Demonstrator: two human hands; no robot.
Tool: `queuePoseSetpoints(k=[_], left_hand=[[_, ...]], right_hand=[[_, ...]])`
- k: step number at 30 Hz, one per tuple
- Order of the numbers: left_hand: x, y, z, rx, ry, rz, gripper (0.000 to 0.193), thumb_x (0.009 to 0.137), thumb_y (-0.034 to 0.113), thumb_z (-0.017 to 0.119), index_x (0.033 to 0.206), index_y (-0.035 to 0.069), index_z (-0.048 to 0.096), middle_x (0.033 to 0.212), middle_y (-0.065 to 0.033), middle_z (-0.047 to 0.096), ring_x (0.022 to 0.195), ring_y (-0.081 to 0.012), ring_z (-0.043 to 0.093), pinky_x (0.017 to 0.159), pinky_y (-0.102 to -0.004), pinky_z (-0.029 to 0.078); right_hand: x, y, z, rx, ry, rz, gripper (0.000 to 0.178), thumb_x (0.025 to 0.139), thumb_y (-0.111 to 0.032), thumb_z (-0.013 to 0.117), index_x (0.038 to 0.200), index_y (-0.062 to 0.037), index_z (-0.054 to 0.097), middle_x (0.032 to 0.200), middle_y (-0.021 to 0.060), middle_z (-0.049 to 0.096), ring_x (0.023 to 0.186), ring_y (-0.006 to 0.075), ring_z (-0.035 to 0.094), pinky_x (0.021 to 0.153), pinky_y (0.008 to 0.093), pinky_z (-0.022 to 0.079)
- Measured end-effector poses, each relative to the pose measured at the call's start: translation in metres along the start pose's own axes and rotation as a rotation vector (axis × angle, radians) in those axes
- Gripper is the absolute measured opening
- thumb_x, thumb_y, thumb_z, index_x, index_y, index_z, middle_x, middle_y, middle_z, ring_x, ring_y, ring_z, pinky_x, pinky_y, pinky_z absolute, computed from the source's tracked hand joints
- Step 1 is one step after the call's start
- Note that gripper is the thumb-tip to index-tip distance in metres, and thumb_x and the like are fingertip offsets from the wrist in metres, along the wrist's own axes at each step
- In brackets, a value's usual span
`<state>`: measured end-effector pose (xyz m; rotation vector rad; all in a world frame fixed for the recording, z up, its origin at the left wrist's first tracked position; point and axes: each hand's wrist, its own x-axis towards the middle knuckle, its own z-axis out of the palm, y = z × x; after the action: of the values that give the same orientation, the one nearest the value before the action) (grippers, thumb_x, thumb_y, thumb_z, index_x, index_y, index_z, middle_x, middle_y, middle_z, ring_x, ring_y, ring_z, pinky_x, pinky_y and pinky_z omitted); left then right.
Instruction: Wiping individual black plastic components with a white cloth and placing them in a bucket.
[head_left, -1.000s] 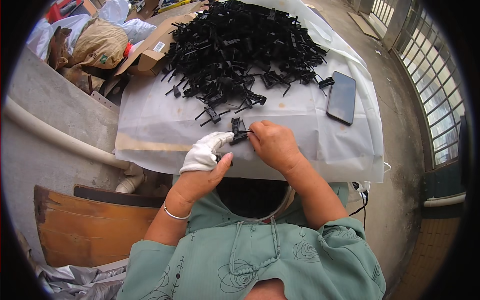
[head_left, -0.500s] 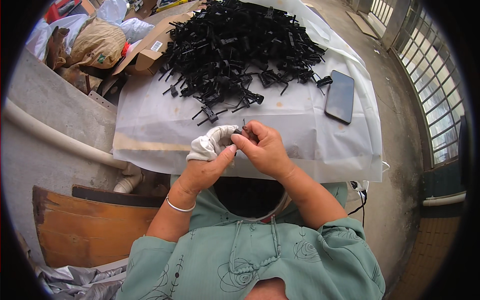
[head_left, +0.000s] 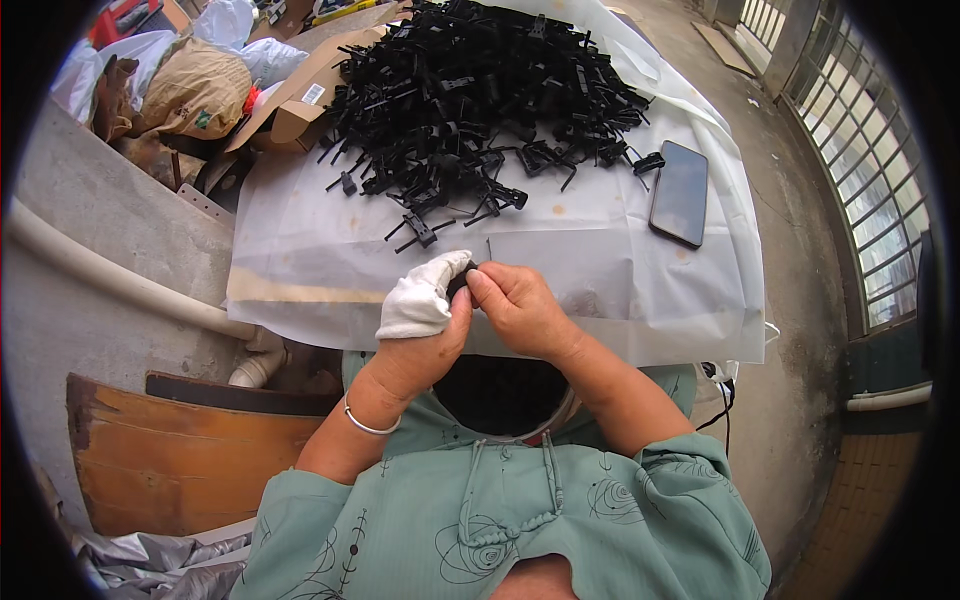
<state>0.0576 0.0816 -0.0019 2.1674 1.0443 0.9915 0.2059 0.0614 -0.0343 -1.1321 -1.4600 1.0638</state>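
My left hand (head_left: pixel 425 310), with a white glove over its fingers and a bare thumb, is closed around a small black plastic part (head_left: pixel 461 281). Against it presses my right hand (head_left: pixel 520 306), bare, with thumb and curled fingers pinching the same part from the right. Most of the part is hidden by the fingers, so its shape does not show. Beyond my hands lies a big heap of black plastic parts (head_left: pixel 480 100) with thin rods and clips. One loose black part (head_left: pixel 416 230) rests at the heap's near edge.
White plastic sheeting (head_left: pixel 330 250) covers the table. A dark phone (head_left: pixel 680 195) lies on its right side. An opened cardboard box (head_left: pixel 298 108) and bags (head_left: pixel 195 85) stand at the far left. Below my hands, between my knees, sits a dark round container (head_left: pixel 500 395).
My left hand has rolled over, showing more of the glove's back. My right fingers have curled in and moved slightly down, closing tighter on the black part.
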Motion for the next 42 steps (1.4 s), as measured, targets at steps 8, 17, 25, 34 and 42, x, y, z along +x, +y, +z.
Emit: queuePoseSetpoints(k=[8, 17, 25, 34, 42], left_hand=[[-0.002, -0.004, 0.006, 0.182, 0.005, 0.055, 0.030, 0.079, 0.005, 0.057, 0.107, -0.005, 0.057, 0.100, -0.0197, 0.062, 0.093, -0.0322, 0.060, 0.083, -0.0351, 0.048], [-0.005, -0.001, 0.003, -0.290, -0.020, -0.262, 0.030, 0.079, 0.004, 0.056, 0.108, -0.006, 0.056, 0.102, -0.0198, 0.062, 0.094, -0.0307, 0.061, 0.083, -0.0347, 0.047], [-0.009, 0.001, 0.009, 0.188, 0.051, 0.078, 0.030, 0.079, 0.004, 0.058, 0.107, -0.006, 0.055, 0.100, -0.0201, 0.061, 0.091, -0.0289, 0.061, 0.082, -0.0330, 0.048], [-0.003, -0.005, -0.006, -0.605, -0.024, -0.302, 0.028, 0.090, 0.004, 0.050, 0.117, 0.001, 0.043, 0.087, -0.0046, 0.056, 0.067, -0.0081, 0.050, 0.060, -0.0209, 0.044], [0.000, 0.005, -0.013, -0.591, -0.232, -0.427, 0.035, 0.090, 0.005, 0.040, 0.125, 0.002, 0.039, 0.082, -0.0018, 0.052, 0.055, -0.0042, 0.042, 0.046, -0.0182, 0.036]], right_hand=[[0.002, 0.011, 0.014, -0.033, 0.149, -0.044, 0.026, 0.094, -0.018, 0.047, 0.080, 0.0016, 0.056, 0.062, 0.0081, 0.054, 0.056, 0.0155, 0.046, 0.055, 0.0302, 0.042], [0.000, 0.000, 0.002, 0.163, -0.024, -0.110, 0.027, 0.094, -0.018, 0.047, 0.076, 0.0013, 0.053, 0.062, 0.0036, 0.050, 0.060, 0.0108, 0.042, 0.057, 0.0285, 0.041], [-0.002, 0.000, 0.009, -0.109, 0.090, -0.094, 0.026, 0.092, -0.017, 0.049, 0.074, 0.0008, 0.052, 0.059, 0.0083, 0.048, 0.055, 0.0160, 0.041, 0.052, 0.0316, 0.039], [-0.003, -0.012, -0.016, -0.263, 0.001, -0.125, 0.015, 0.085, -0.015, 0.058, 0.088, -0.0005, 0.061, 0.066, 0.0107, 0.057, 0.056, 0.0259, 0.052, 0.055, 0.0328, 0.043], [0.000, -0.007, -0.020, -0.308, 0.079, -0.455, 0.018, 0.076, -0.005, 0.068, 0.093, -0.0039, 0.063, 0.065, 0.0056, 0.054, 0.055, 0.0172, 0.052, 0.051, 0.0276, 0.041]])
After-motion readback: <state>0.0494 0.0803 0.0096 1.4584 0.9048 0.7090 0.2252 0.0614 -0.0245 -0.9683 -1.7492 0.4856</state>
